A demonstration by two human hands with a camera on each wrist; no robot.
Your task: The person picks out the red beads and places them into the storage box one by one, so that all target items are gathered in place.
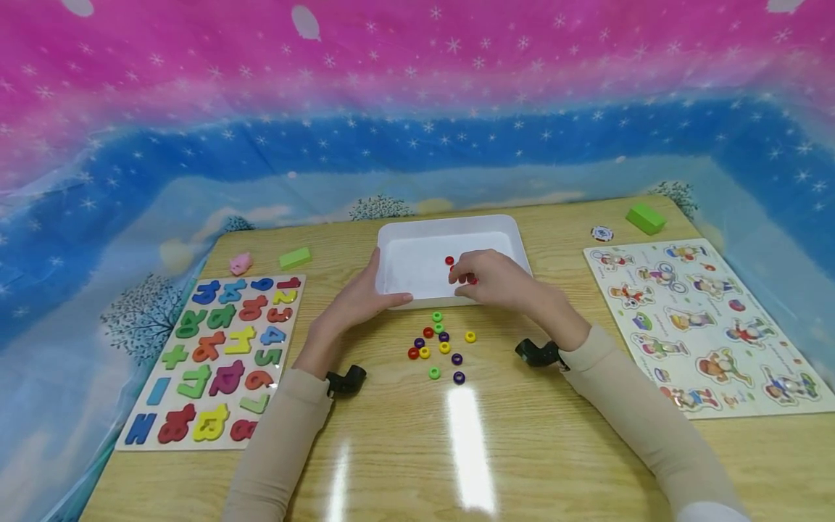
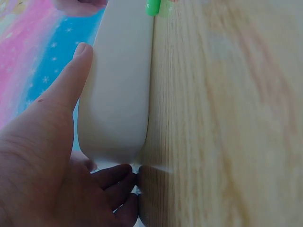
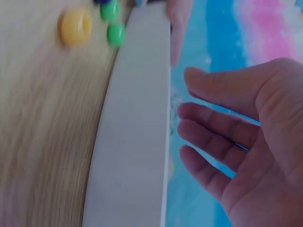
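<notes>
A white tray [image 1: 417, 290] lies on the wooden table. My left hand [image 1: 365, 293] holds its near left corner, thumb along the front wall and the other fingers around the left end; in the left wrist view the thumb [image 2: 81, 56] touches the rim. Over the tray's right part is my right hand [image 1: 492, 279], fingers loosely bent, with no bead visible between them in the right wrist view. Several red beads lie in the tray beside and below its fingertips, one red bead [image 1: 449, 260] in plain sight and others partly hidden.
Loose beads, such as a yellow bead [image 1: 470, 337] and a purple bead [image 1: 459, 378], lie in front of the tray. A number puzzle board [image 1: 222, 341] is at left, a picture puzzle board [image 1: 711, 326] at right. Green blocks [image 1: 646, 218], a pink figure [image 1: 241, 263] and a chip [image 1: 601, 233] sit farther back.
</notes>
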